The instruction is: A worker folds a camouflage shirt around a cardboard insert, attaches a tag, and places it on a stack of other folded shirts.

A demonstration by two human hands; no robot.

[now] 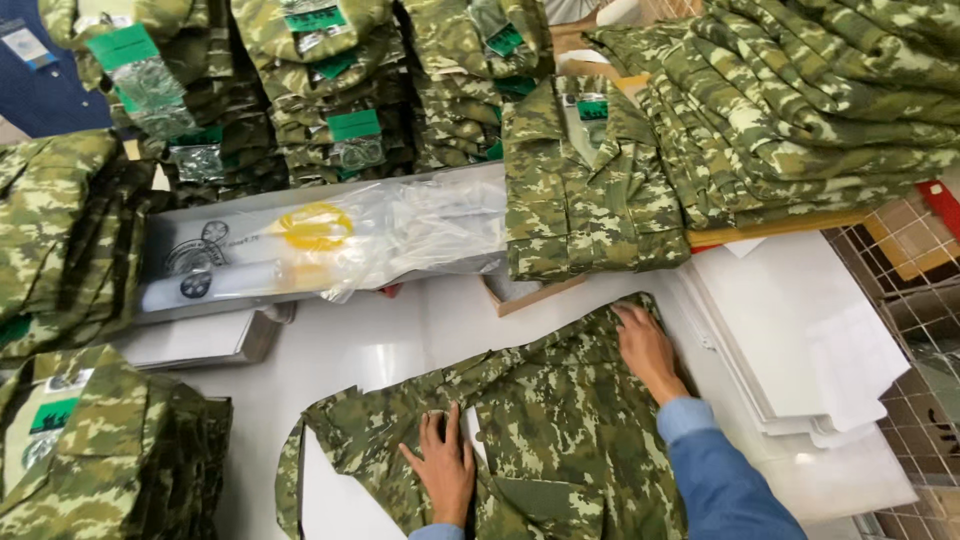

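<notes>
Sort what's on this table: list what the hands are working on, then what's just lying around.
In hand: camouflage shirt, pressed flat by left hand and right hand.

Lying about: folded shirt stacks, clear plastic bags, white card sheets, wire basket.

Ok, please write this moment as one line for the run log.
left hand: flat on camouflage shirt | right hand: pressing shirt's far edge | shirt: spread on white table | folded shirts: stacked behind

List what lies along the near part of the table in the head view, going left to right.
Folded camouflage shirt stack → left hand flat on the spread camouflage shirt → right hand pressing the shirt's far edge → stack of white card sheets → wire basket.
</notes>
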